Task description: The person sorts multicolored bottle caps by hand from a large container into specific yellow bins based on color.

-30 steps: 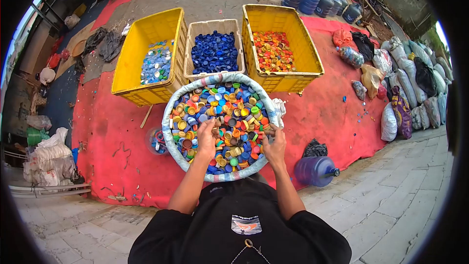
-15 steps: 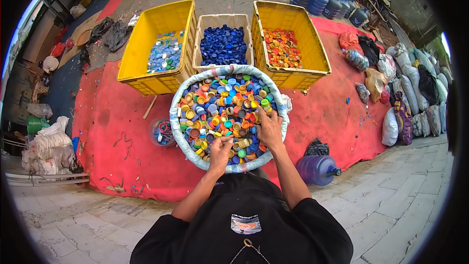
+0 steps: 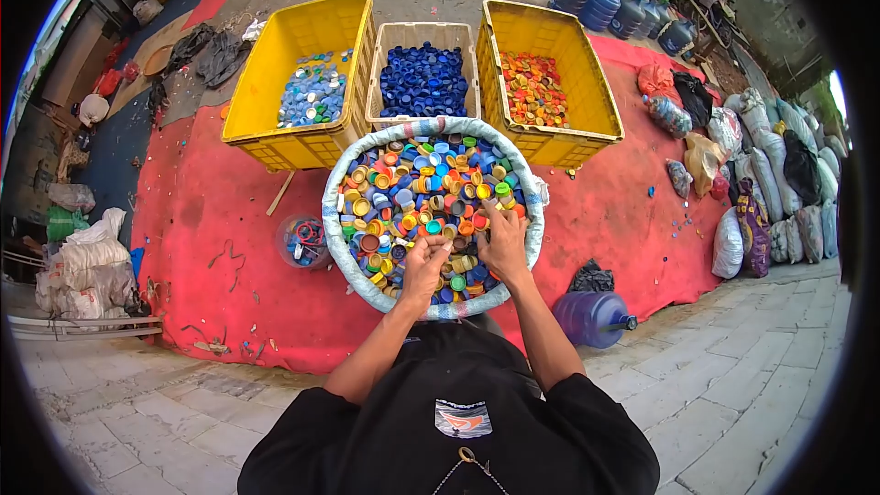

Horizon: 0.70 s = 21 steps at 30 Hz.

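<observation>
A round basket with a cloth-wrapped rim is heaped with mixed bottle caps in many colours. Over the near middle of the heap, my left hand has its thumb and fingers pinched together; what lies between them is too small to name. Further right, my right hand bends its fingers down among the caps, close to an orange one. Its fingertips are closed, and anything in them is hidden.
Beyond the basket stand a yellow crate with light-blue caps, a whitish crate with dark-blue caps and another yellow crate with orange caps. A clear tub sits left, a water jug right. Filled sacks line the right side.
My left hand has moved up and slightly right, further over the caps and nearer my right hand. My right hand has dipped slightly lower. The whole view has shifted a little.
</observation>
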Available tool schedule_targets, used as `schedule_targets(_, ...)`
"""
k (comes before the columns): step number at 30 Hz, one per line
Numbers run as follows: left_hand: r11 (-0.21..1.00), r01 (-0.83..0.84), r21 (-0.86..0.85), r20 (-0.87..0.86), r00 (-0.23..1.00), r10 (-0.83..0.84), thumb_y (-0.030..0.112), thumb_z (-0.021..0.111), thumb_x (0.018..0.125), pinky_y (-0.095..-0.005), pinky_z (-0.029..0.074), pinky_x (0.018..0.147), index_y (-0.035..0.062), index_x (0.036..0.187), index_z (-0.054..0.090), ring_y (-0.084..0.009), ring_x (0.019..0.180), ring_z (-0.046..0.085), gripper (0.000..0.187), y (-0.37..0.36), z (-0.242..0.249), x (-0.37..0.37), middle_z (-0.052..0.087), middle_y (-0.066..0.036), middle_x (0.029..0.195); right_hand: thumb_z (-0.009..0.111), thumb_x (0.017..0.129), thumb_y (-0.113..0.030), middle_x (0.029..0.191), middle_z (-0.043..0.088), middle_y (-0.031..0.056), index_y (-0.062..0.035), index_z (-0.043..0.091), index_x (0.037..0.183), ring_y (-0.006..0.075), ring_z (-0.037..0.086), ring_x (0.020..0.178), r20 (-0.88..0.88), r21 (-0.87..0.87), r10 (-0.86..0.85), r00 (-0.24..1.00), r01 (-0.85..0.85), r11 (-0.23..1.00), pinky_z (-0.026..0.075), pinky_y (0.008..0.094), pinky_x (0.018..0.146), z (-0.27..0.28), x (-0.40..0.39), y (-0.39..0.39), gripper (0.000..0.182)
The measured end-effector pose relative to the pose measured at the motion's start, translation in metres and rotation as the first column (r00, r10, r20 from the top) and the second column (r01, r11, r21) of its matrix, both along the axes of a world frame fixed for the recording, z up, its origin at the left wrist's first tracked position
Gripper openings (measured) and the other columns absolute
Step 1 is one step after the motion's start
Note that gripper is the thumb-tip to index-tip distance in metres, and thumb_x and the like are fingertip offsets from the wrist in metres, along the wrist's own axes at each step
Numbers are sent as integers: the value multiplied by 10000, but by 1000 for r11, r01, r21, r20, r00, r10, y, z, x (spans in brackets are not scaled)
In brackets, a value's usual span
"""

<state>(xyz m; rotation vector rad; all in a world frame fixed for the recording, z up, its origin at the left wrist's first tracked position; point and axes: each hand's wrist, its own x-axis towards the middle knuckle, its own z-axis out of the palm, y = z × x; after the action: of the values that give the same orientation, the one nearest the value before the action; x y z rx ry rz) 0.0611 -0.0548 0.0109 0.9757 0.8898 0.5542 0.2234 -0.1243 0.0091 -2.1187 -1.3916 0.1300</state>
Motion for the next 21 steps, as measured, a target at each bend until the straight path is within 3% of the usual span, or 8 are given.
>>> schedule_targets(4,1000,18,-23,-2,1000,-18,167,648,902,-230,440,733,15,1028,580,-85,834,555,209,-1,3,11,611,-35,926,656,709,-10,1164,620,85,-37,457,1334,301,521,985,80,-156,-23,997,35,987,381,464,896,-19,5,0,657)
schedule_targets(5,1000,21,3,-1,1000,-21,172,635,911,-223,437,667,49,1024,588,-67,745,544,173,-2,-2,12,641,-18,917,607,725,-27,1106,635,94,-33,446,1353,292,532,971,162,-115,3,987,15,993,387,458,832,-23,8,1,649)
schedule_targets(11,997,55,-61,-49,997,-58,173,630,916,-215,434,646,48,1011,585,-59,729,534,163,-11,-12,1,630,-11,885,635,713,-27,1067,658,74,-40,476,1322,293,526,996,175,-120,144,974,-124,985,386,445,831,-10,11,1,629)
schedule_targets(17,989,54,-137,-24,998,-58,191,637,918,-215,433,652,52,1045,578,-65,750,539,198,-14,-9,3,623,-16,940,685,729,-23,967,660,94,-36,508,1287,276,573,944,59,20,78,995,-80,997,406,401,835,-27,6,-2,586)
schedule_targets(21,990,28,-136,55,998,-21,232,636,929,-260,475,756,38,1154,558,-105,883,582,307,-12,7,10,616,-43,1056,704,704,9,948,649,87,-18,508,1283,267,579,895,-123,249,27,992,4,968,425,396,794,-2,-19,-10,612)
